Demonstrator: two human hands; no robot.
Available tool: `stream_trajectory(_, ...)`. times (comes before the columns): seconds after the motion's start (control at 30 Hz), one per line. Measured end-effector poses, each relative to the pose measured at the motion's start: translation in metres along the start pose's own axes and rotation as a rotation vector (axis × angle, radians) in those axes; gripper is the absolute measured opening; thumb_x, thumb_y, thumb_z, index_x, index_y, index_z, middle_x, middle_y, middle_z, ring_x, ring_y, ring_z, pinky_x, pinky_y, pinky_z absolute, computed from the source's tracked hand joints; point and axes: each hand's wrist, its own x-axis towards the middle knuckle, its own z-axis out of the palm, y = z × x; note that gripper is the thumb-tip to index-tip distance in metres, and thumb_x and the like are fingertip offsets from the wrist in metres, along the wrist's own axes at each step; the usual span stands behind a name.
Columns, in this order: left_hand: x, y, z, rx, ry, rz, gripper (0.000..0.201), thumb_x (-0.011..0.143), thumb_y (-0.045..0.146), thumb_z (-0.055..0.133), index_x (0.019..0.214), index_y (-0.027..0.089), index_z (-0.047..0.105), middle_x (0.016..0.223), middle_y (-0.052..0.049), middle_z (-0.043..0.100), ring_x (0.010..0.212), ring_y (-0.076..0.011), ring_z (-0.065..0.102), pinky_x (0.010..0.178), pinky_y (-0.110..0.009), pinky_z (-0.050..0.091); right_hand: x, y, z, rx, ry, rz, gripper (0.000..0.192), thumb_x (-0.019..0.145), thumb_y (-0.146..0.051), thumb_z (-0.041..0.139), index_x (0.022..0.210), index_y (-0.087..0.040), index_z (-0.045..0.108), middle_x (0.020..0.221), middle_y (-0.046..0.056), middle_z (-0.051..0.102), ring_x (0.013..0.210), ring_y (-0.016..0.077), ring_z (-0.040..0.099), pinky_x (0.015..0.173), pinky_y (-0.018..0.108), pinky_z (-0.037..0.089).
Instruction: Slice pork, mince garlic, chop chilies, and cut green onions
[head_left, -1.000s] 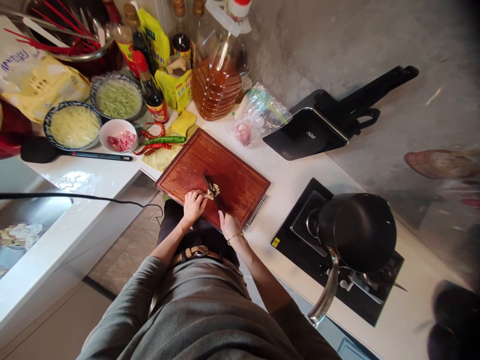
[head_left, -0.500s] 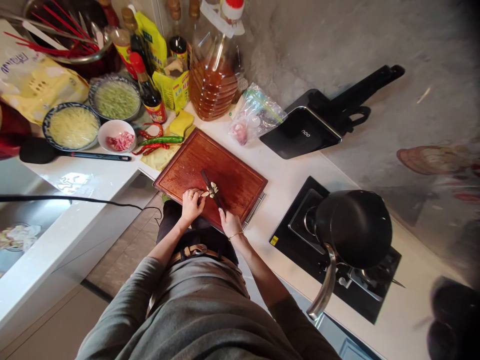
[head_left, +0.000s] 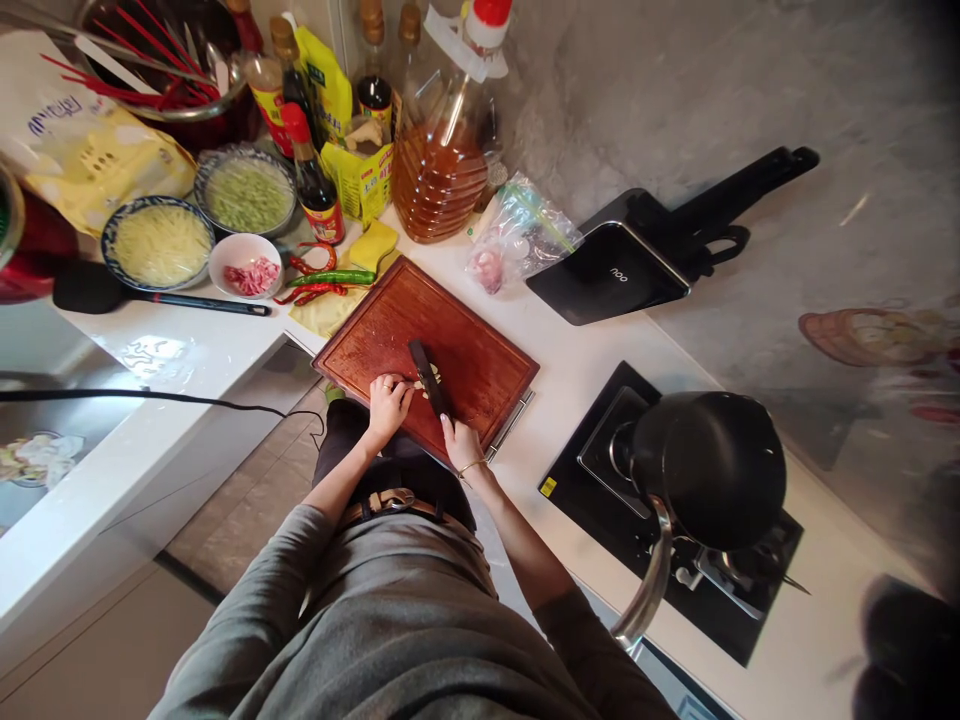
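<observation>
My right hand (head_left: 463, 442) is wrapped round the handle of a dark-bladed kitchen knife (head_left: 424, 366), which slants across a reddish-brown wooden cutting board (head_left: 480, 345). Small pale pieces that look like garlic (head_left: 436, 374) lie beside the blade, partly hidden by it. Just left of the knife, my left hand (head_left: 388, 406) rests on the board's near edge. Its bent fingers press on a pale garlic piece (head_left: 418, 386) close to the blade; most of that piece is covered.
Bowls of pale shreds (head_left: 161, 250), chopped green pieces (head_left: 249, 195) and pink meat (head_left: 251, 273) stand left, near chillies (head_left: 330, 278) and a spatula (head_left: 195, 301). Behind are bottles and an oil jug (head_left: 442, 160). Right are a knife block (head_left: 611, 270) and a pot (head_left: 709, 465) on the stove.
The knife blade has turned, showing more of its broad face, and covers more of the garlic pieces. Both hands stay nearly in place. The view has shifted slightly.
</observation>
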Motion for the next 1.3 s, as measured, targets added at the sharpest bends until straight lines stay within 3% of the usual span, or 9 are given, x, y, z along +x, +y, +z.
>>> stream_trajectory(0.3, -0.001, 0.0, -0.002, -0.028, 0.027, -0.013, 0.02, 0.088, 0.034, 0.05, 0.095, 0.02, 0.063, 0.096, -0.01, 0.059, 0.094, -0.0234, 0.05, 0.081, -0.038, 0.04, -0.011, -0.01, -0.023, -0.075, -0.05, -0.002, 0.051, 0.097, -0.043, 0.025, 0.104, -0.014, 0.067, 0.095, 0.017, 0.071, 0.089, 0.0224, 0.068, 0.072, 0.025, 0.042)
stream_trajectory(0.53, 0.0, -0.001, 0.001, -0.022, -0.018, 0.003, 0.018, 0.088, 0.031, 0.049, 0.08, 0.021, 0.063, 0.093, -0.009, 0.061, 0.095, -0.0246, 0.049, 0.084, -0.04, 0.038, 0.0, -0.015, -0.007, -0.076, -0.06, 0.064, 0.054, 0.097, -0.044, 0.026, 0.098, -0.011, 0.068, 0.093, 0.02, 0.071, 0.088, 0.0239, 0.068, 0.072, 0.026, 0.044)
stream_trajectory(0.7, -0.004, 0.001, -0.01, -0.063, 0.019, -0.029, 0.024, 0.088, 0.034, 0.049, 0.103, 0.018, 0.058, 0.102, -0.012, 0.058, 0.098, -0.0245, 0.049, 0.085, -0.039, 0.039, 0.004, 0.001, 0.004, 0.035, 0.028, 0.004, 0.05, 0.098, -0.039, 0.026, 0.099, -0.014, 0.068, 0.093, 0.015, 0.072, 0.089, 0.0201, 0.068, 0.068, 0.021, 0.041)
stream_trajectory(0.87, -0.01, -0.001, -0.015, 0.083, -0.011, -0.031, 0.022, 0.089, 0.036, 0.047, 0.089, 0.02, 0.061, 0.088, -0.01, 0.06, 0.09, -0.0262, 0.052, 0.082, -0.042, 0.035, 0.0, 0.002, -0.003, 0.004, 0.018, -0.012, 0.05, 0.097, -0.042, 0.026, 0.099, -0.015, 0.068, 0.092, 0.014, 0.072, 0.086, 0.0209, 0.068, 0.067, 0.022, 0.039)
stream_trajectory(1.17, 0.018, 0.006, 0.004, 0.12, 0.057, -0.062, 0.028, 0.089, 0.04, 0.046, 0.083, 0.021, 0.065, 0.082, -0.008, 0.064, 0.084, -0.0253, 0.052, 0.077, -0.04, 0.034, -0.009, -0.004, -0.019, -0.096, -0.017, 0.012, 0.05, 0.097, -0.043, 0.026, 0.101, -0.015, 0.067, 0.092, 0.015, 0.072, 0.085, 0.0218, 0.068, 0.066, 0.024, 0.039)
stream_trajectory(1.3, 0.017, 0.013, -0.001, 0.091, -0.036, -0.048, 0.028, 0.09, 0.041, 0.045, 0.092, 0.023, 0.066, 0.089, -0.007, 0.066, 0.09, -0.0252, 0.053, 0.081, -0.041, 0.033, -0.009, -0.003, -0.017, -0.091, -0.015, 0.024, 0.053, 0.097, -0.044, 0.024, 0.099, -0.013, 0.067, 0.092, 0.016, 0.072, 0.085, 0.0218, 0.068, 0.066, 0.024, 0.04)
